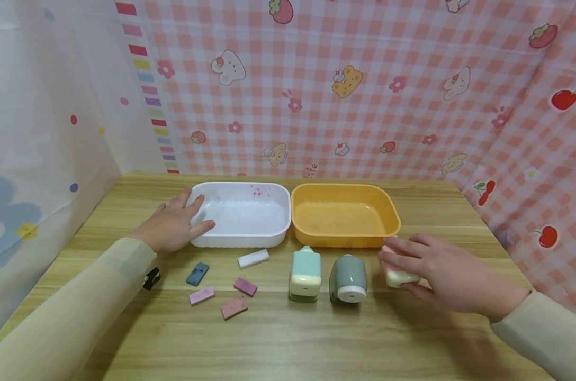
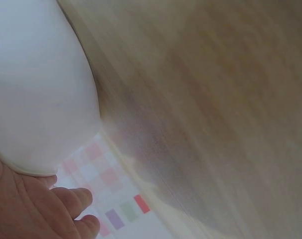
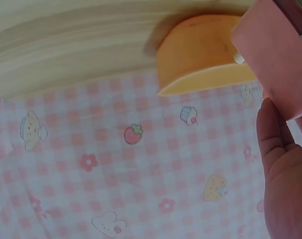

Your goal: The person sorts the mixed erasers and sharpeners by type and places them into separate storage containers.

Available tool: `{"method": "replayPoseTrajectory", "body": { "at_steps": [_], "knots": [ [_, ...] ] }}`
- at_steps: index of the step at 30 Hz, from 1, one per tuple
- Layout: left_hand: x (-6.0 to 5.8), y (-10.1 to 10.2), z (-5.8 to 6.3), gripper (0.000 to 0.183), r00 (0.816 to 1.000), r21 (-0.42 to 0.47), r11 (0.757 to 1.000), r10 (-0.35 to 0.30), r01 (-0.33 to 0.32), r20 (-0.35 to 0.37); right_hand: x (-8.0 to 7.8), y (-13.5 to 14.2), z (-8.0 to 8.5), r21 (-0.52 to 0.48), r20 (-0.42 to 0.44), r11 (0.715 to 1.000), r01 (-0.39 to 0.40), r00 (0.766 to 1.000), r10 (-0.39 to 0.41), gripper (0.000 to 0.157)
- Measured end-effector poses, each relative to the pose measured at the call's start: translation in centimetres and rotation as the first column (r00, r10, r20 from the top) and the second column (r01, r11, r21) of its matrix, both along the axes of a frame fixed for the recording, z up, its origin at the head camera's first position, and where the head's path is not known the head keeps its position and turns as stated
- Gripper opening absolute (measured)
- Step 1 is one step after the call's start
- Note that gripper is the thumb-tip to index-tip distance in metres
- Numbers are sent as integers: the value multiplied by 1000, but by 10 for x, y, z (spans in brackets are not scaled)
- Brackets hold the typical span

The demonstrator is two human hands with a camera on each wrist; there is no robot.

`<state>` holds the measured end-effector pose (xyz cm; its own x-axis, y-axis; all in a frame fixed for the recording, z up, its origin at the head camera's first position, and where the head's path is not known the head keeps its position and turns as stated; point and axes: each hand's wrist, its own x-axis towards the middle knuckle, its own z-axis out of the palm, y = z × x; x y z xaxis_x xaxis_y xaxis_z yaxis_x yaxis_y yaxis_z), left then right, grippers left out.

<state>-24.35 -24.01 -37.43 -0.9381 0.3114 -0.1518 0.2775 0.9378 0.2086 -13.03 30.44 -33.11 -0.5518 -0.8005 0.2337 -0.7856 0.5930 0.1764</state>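
Observation:
My right hand (image 1: 435,270) grips a pink and cream pencil sharpener (image 1: 396,271) at the right, beside the yellow tray's front corner. In the right wrist view its pink side (image 3: 278,55) shows, with fingers against it. My left hand (image 1: 173,225) rests with spread fingers over the left rim of a white tray (image 1: 242,241); the left wrist view shows the tray's outer wall (image 2: 41,84). Between the hands stand a mint and cream pencil sharpener (image 1: 305,272) and a grey-green one (image 1: 348,278).
A yellow tray (image 1: 345,241) adjoins the white one. In front lie a white eraser (image 1: 253,259), a blue eraser (image 1: 197,274), a lilac eraser (image 1: 201,296), a dark pink eraser (image 1: 245,286) and a pink eraser (image 1: 234,308). Patterned cloth (image 1: 316,106) hangs behind the table.

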Motion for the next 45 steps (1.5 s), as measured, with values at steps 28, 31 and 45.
{"method": "replayPoseTrajectory", "body": {
  "at_steps": [28, 31, 45],
  "knots": [
    [0, -2, -1, 101, 1000, -8, 1000, -3, 3, 4, -36, -42, 37, 34, -144, 991, -128, 981, 132, 73],
    [0, -1, 0, 99, 1000, -12, 1000, -1, 1, 3, -41, -50, 40, 54, -131, 992, -112, 984, 118, 71],
    [0, -2, 0, 93, 1000, -14, 1000, 13, -13, -1, -76, -98, 42, 118, -65, 992, -47, 996, 55, 62]
  ]
}}
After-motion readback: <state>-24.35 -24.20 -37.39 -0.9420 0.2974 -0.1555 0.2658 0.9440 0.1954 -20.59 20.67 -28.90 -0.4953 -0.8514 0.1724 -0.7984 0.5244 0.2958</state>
